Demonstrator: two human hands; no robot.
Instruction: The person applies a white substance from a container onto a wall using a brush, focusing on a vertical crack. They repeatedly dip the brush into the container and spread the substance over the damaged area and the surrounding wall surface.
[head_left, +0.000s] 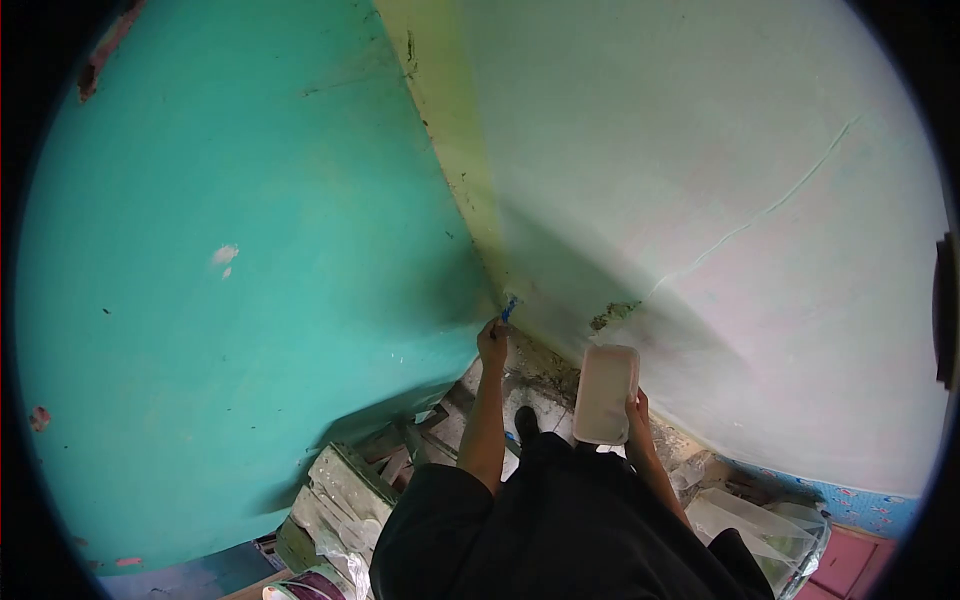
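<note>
My left hand (492,343) is closed around a small tool that looks like a blue paintbrush (508,309). Its tip is at the pale wall, low down beside the corner; the grip is mostly hidden in my fingers. In my right hand (638,408) is a shallow rectangular plastic tub (607,394), gripped by its right side. A pale layer, perhaps paint, shows inside it. Just above the tub, a rough patch of broken plaster (614,315) marks the pale wall (720,180).
A turquoise wall (250,270) meets the pale one at a yellow-green strip (450,120). Wooden pieces and a worn board (345,495) lean at lower left, near a bucket (310,583). Clear plastic boxes (750,530) stand at lower right. My shoe (526,423) is on the dirty floor.
</note>
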